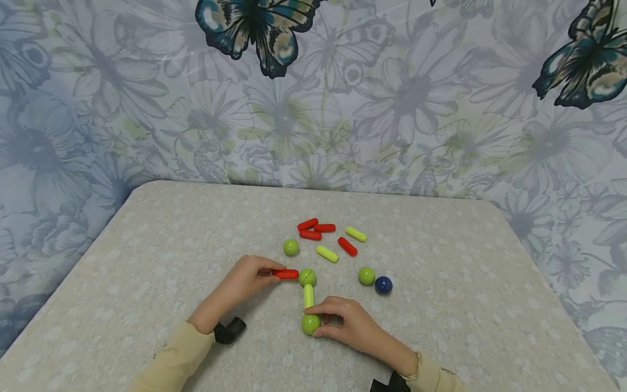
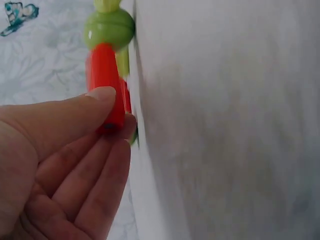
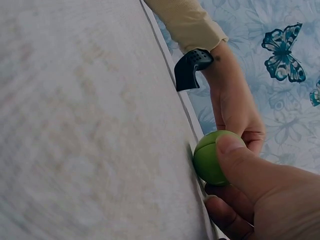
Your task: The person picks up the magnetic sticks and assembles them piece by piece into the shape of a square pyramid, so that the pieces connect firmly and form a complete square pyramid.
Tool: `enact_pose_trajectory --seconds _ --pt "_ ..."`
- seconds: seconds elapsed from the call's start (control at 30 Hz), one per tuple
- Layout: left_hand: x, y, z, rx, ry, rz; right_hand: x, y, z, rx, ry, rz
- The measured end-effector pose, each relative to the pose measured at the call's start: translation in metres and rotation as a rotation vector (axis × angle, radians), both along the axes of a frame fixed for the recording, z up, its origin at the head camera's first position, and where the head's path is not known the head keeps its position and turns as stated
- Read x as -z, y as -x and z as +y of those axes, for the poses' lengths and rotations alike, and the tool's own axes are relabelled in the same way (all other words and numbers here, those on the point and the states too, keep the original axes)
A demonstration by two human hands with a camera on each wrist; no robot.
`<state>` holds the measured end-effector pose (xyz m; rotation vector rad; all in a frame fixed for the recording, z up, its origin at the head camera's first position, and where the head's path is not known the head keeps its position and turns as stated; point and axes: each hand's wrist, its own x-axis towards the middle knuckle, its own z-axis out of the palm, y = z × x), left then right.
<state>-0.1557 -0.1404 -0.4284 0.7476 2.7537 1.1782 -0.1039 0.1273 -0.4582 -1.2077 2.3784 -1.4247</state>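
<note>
Two pinches — red stick (image 1: 289,274) in left hand (image 1: 251,275), against far green ball (image 1: 307,277); near green ball (image 1: 309,325) in right hand (image 1: 346,321) (lime stick (image 1: 308,295) between balls) — with joint-skewing likely from any off-line push.

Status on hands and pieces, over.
Left hand pinches red rod at grooved green ball. Right hand grips second green ball, lime rod between. No obstruction seen.

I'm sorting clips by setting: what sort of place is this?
Probably an indoor play or filming corner, though I can't tell which: a pale patterned tabletop before a flower-and-butterfly backdrop, with toy-like red rods and green balls on the tabletop.
</note>
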Motion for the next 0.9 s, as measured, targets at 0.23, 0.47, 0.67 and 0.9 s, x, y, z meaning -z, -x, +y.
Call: enact_pose_trajectory --seconds 0.23,0.47,0.67,0.9 --pt "-0.001 0.000 0.003 0.004 -0.026 0.017 -0.003 0.003 0.001 -0.008 0.002 0.007" --pt "0.005 -0.004 0.000 0.001 -0.043 -0.001 -0.014 0.017 0.000 0.221 -0.002 -0.009" --pt "0.007 -0.005 -0.001 0.001 -0.051 -0.008 -0.014 0.044 -0.016 0.304 -0.102 -0.039" --pt "0.010 -0.002 0.001 0.012 -0.075 -0.008 -0.010 0.056 -0.022 0.303 -0.132 -0.044"
